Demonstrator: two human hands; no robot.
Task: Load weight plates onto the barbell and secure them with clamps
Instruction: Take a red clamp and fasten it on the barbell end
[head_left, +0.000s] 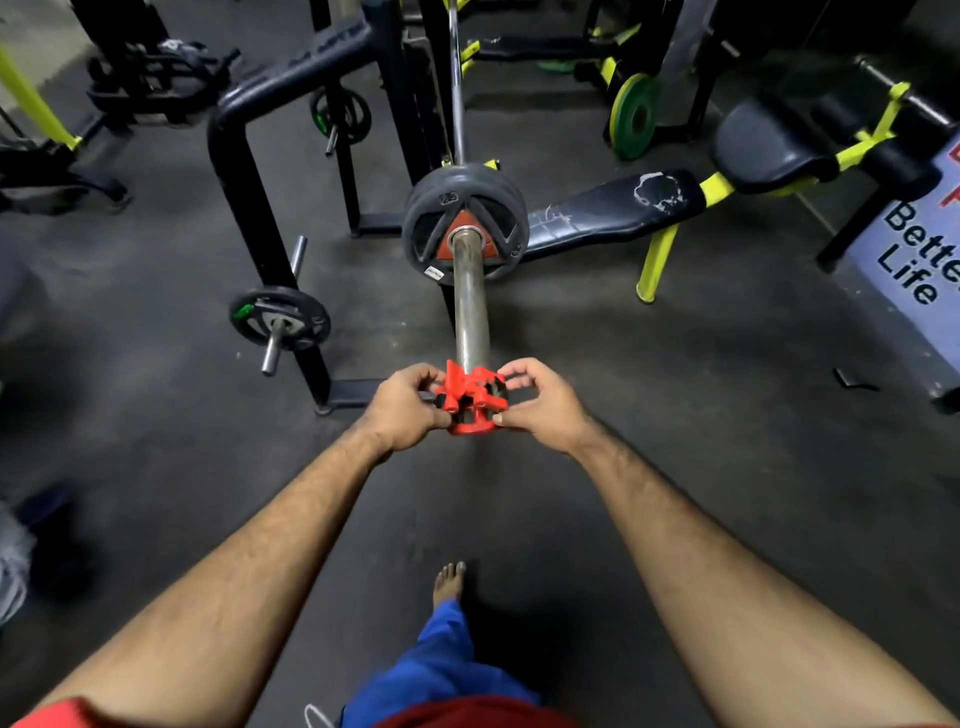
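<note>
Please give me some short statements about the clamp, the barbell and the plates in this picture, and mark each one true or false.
1. Both hands hold the red clamp. True: the left hand and the right hand grip it from either side.
2. The clamp sits tight against the weight plates. False: it is at the near end of the barbell sleeve, with bare sleeve between it and the weight plates.
3. No plate is on the barbell. False: dark plates are already loaded.
4. A green plate stands on its edge in the background. True.
5. The person wears shoes. False: the visible foot is bare.
</note>
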